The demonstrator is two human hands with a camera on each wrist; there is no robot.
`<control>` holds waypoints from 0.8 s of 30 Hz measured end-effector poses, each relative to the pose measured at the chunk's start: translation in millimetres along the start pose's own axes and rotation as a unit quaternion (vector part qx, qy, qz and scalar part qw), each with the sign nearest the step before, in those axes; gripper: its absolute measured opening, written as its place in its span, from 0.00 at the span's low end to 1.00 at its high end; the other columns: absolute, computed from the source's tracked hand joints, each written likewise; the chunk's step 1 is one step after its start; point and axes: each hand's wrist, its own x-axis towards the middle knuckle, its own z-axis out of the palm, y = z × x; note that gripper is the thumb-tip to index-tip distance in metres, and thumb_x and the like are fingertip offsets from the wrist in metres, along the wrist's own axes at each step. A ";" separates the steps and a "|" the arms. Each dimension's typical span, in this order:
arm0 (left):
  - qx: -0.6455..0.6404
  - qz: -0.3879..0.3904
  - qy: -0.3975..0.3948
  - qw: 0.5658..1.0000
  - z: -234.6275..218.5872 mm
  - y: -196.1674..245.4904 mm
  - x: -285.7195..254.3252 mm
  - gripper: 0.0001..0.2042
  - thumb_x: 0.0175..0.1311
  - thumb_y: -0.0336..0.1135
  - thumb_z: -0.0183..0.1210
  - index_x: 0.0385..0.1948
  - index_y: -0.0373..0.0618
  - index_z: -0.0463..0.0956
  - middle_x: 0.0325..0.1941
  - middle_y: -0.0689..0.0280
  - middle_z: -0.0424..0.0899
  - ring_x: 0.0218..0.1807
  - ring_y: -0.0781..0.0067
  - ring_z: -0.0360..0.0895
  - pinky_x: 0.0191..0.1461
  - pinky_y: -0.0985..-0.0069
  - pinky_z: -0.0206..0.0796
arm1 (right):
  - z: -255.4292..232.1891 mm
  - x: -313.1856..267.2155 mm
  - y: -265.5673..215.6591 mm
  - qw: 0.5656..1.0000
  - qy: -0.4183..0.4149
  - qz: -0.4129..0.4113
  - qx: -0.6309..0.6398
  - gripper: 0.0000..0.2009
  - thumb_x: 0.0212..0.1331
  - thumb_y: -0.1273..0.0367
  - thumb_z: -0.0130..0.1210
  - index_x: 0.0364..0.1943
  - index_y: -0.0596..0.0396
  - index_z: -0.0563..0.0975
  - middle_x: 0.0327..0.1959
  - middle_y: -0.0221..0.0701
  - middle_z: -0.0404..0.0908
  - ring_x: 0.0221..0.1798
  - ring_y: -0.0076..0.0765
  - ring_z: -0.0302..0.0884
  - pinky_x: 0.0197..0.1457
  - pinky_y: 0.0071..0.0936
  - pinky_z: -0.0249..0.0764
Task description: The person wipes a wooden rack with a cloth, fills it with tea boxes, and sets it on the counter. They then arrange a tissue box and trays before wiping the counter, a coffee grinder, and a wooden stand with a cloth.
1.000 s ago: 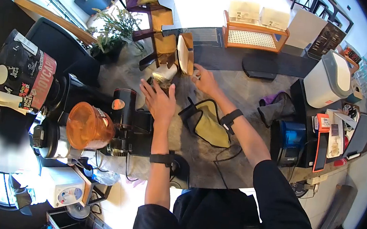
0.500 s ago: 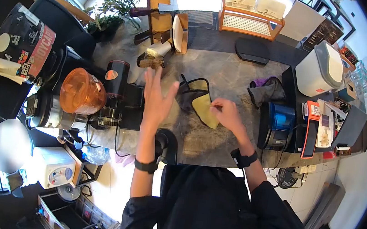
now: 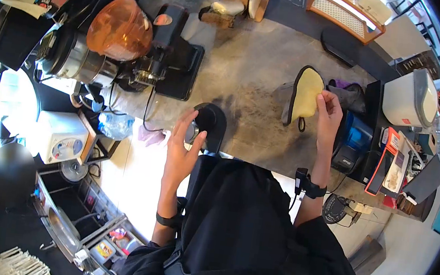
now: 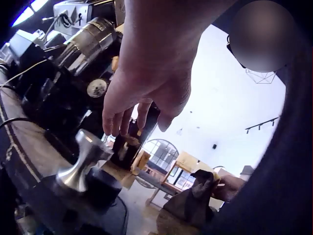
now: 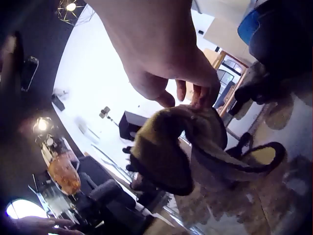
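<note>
My right hand (image 3: pixel 330 112) pinches the upper edge of a yellow cleaning cloth (image 3: pixel 306 96) with black edging and a small loop. In the right wrist view the cloth (image 5: pixel 164 156) hangs folded from the fingertips, its grey side showing. At the counter's front edge, my left hand (image 3: pixel 181 152) hovers with fingers extended and nothing in it. Just by those fingers is a silver coffee tamper (image 4: pixel 80 164), beside a black round piece on a dark base (image 3: pixel 215 129); the hand partly hides the tamper in the head view.
A coffee grinder (image 3: pixel 170 49) with an orange hopper (image 3: pixel 120 29) stands to the left. At the back lies a brush (image 3: pixel 218 17) near a wooden holder (image 3: pixel 261 2). A grey and purple cloth (image 3: pixel 354 99) and a blue-fronted device (image 3: pixel 354 137) are at the right.
My right hand has taken hold of the yellow cloth and carried it right. My left hand has come back from the brush area to the tamper at the front edge. The head view has shifted.
</note>
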 end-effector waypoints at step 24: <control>0.124 0.183 -0.004 0.975 -5.4 -73.4 -15.5 0.26 0.58 0.34 0.59 0.60 0.41 0.67 0.65 0.50 0.65 0.68 0.44 0.59 0.67 0.54 0.51 | 59.2 -190.5 -0.3 0.931 -0.202 0.011 -0.305 0.21 0.49 0.78 0.60 0.51 0.58 0.78 0.50 0.44 0.80 0.54 0.48 0.76 0.61 0.37 0.68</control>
